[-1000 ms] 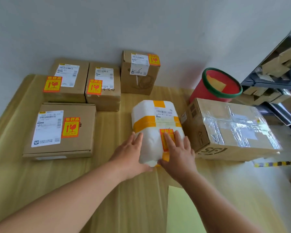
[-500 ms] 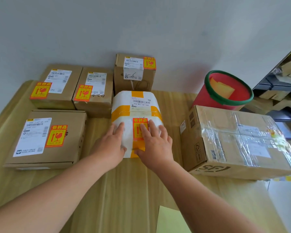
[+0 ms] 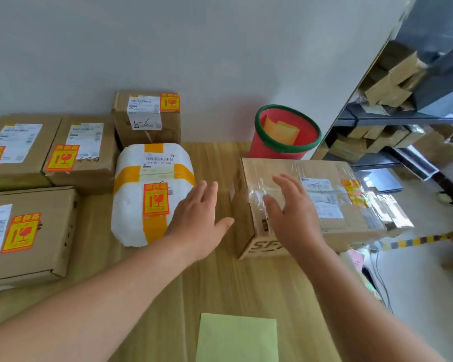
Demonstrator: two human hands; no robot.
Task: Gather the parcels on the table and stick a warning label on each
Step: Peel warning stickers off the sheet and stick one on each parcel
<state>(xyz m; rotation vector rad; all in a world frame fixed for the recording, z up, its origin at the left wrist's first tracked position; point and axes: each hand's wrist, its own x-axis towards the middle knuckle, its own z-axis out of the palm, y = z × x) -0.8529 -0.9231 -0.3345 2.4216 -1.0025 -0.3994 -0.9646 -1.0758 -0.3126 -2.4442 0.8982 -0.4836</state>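
Observation:
A white padded parcel (image 3: 131, 205) with yellow tape and an orange warning label (image 3: 156, 199) lies mid-table. To its right stands a large tape-wrapped brown box (image 3: 345, 205) with an orange label near its far right. My left hand (image 3: 199, 215) hovers open between the two, holding nothing. Over the big box's near left corner my right hand (image 3: 293, 212) is spread open; whether it touches the box is unclear. Labelled brown boxes sit at the left: a flat one (image 3: 45, 231), two at the back (image 3: 19, 152) (image 3: 87, 152), and a small one (image 3: 147, 118) by the wall.
A red bucket with a green rim (image 3: 285, 147) holds yellow backing paper behind the large box. A pale green sheet (image 3: 236, 338) lies at the wooden table's (image 3: 233, 283) near edge. Shelves with cardboard (image 3: 392, 87) stand at the right.
The white parcel has been pushed back and left beside the brown boxes. Both hands have let go of it and moved right toward the large taped box.

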